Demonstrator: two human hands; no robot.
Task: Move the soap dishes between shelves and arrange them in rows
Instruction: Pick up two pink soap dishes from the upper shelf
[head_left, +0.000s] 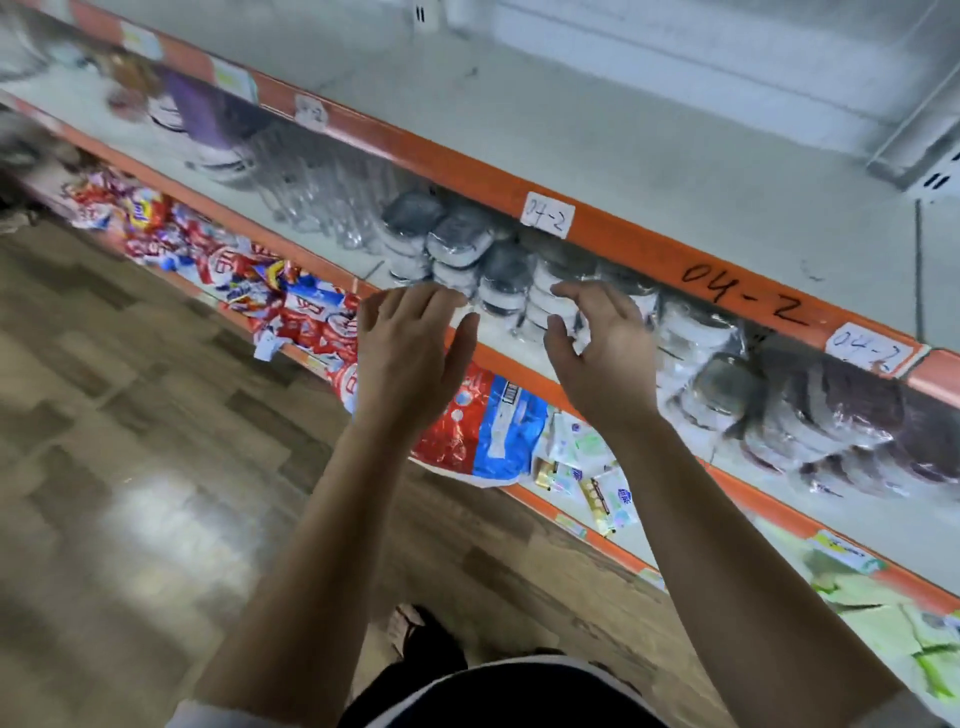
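Wood-patterned floor (130, 415) is seen at the far left. Beside it, red, white and blue plastic bags (291, 306) are heaped on the lowest shelf. Above them, on the white middle shelf (493, 328), clear glassy items (322, 202) are ranged, too blurred to be named.

The left hand (410, 358) is held out toward the front edge of the middle shelf. Its fingers (415, 299) are straight and pressed together, and nothing is held.

Just beyond it, grey-and-white rounded soap dishes wrapped in clear film (460, 244) are stacked in short piles on the middle shelf, under the orange front edge (649, 249) of the grey top shelf (571, 130). A white paper label marked "04-2" (548, 214) is stuck to that edge.

The right hand (613, 358) is raised at one of these piles (545, 306). Its fingers (582, 291) are curved, with the thumb set apart below them and the pile seen between. Whether the pile is pinched or only approached cannot be told.

Farther right on the same shelf, dark maroon film-wrapped soap dishes (852, 410) are piled loosely.
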